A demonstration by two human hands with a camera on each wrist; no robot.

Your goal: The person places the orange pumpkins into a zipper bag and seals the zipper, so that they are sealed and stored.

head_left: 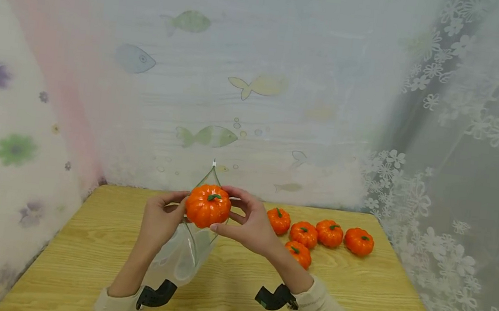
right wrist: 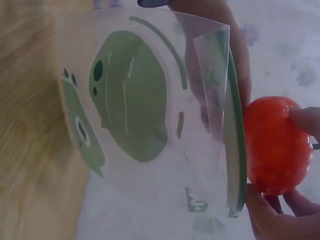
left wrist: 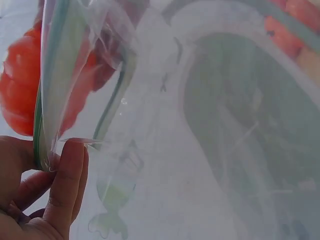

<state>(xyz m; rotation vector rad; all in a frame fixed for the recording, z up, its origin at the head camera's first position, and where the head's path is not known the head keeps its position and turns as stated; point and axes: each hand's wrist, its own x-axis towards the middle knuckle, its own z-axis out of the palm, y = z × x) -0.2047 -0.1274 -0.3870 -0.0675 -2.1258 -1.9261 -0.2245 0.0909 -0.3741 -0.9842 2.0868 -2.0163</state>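
Observation:
An orange toy pumpkin (head_left: 207, 211) with a green stem sits at the mouth of a clear zip bag (right wrist: 132, 95) with green printing. My right hand (head_left: 252, 227) holds the pumpkin, fingers and thumb round its right side. On the other side, my left hand (head_left: 159, 225) pinches the bag's edge, with thumb and fingers (left wrist: 67, 190) on the green zip strip. The bag's mouth gapes in a diamond shape, its upper corner pointing away from me. Below the hands hangs the bag's body. In the right wrist view, the pumpkin (right wrist: 277, 147) is just outside the green strip.
Several more orange pumpkins (head_left: 329, 233) lie grouped on the right side of the wooden table (head_left: 233, 297). One nearer pumpkin (head_left: 298, 254) is partly hidden by my right forearm. A curtain (head_left: 329, 108) with fish prints hangs behind the table's far edge.

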